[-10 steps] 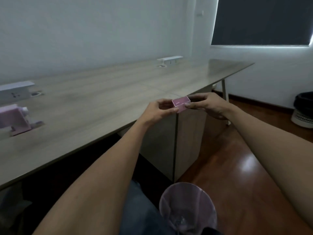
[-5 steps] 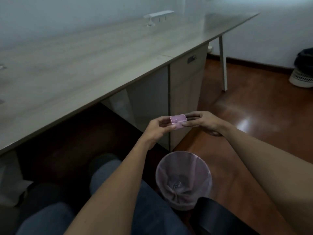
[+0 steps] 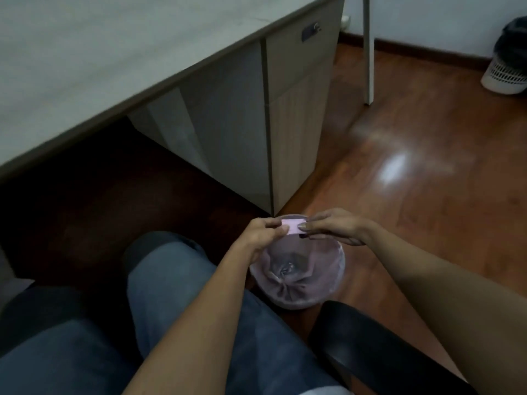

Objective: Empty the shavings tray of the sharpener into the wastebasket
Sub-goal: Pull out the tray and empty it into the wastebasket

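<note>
A reddish wooden floor (image 3: 427, 195) is seen beyond the corner of a pale desk (image 3: 114, 67), with a cabinet (image 3: 296, 124) beneath it. A small pink shavings tray (image 3: 293, 226) is pinched between both hands: the left hand (image 3: 263, 233) is closed on its left end, the right hand (image 3: 333, 226) on its right end, so the long axis runs side to side between them. The tray is held directly above the far rim of a pink-lined wastebasket (image 3: 333, 283), which stands on the floor just beside the person's knee. Both hands appear equally near. A tip toward the person would probably be needed to drop the contents inside; whether shavings remain cannot be told.
</note>
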The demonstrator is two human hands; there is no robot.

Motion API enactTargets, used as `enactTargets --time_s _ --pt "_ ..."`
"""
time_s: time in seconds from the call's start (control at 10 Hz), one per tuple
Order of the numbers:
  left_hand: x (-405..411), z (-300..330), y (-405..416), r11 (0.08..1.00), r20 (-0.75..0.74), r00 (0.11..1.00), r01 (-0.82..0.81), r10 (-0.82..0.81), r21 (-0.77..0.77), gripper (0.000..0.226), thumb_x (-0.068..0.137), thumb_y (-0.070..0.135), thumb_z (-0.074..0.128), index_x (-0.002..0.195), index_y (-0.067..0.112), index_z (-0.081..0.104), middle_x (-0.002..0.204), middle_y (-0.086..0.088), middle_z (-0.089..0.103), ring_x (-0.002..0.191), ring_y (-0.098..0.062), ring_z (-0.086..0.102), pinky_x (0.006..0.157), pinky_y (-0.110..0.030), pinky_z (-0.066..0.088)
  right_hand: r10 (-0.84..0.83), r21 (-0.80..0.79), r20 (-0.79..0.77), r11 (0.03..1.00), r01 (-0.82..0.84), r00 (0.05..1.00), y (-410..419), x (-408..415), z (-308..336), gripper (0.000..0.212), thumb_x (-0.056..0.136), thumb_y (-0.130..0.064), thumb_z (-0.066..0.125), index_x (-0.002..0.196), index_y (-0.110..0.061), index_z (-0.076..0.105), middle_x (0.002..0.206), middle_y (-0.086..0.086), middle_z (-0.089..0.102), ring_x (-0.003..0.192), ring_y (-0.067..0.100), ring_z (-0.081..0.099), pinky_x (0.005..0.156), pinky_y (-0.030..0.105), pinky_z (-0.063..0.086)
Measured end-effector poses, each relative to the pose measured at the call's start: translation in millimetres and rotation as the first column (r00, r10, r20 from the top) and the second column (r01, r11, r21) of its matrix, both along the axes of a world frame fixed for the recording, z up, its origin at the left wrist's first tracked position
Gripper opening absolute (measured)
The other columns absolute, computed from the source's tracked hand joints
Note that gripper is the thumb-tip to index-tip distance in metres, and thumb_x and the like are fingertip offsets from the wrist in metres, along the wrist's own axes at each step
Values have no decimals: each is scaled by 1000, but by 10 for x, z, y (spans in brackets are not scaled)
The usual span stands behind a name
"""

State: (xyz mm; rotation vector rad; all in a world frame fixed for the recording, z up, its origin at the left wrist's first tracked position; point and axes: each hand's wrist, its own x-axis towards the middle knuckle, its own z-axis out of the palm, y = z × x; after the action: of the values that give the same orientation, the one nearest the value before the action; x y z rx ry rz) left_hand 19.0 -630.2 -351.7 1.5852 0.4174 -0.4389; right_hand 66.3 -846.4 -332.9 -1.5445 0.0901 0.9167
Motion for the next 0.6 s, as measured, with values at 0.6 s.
enactTargets --time_s 0.6 --pt "304 109 -236 961 -233 933 -275 274 30 66 87 38 78 126 -11 59 101 -22 73 47 -20 70 42 -28 59 -166 -138 -292 982 130 942 136 297 21 60 87 -32 78 132 3 59 108 15 69 76 22 76 60 30 64"
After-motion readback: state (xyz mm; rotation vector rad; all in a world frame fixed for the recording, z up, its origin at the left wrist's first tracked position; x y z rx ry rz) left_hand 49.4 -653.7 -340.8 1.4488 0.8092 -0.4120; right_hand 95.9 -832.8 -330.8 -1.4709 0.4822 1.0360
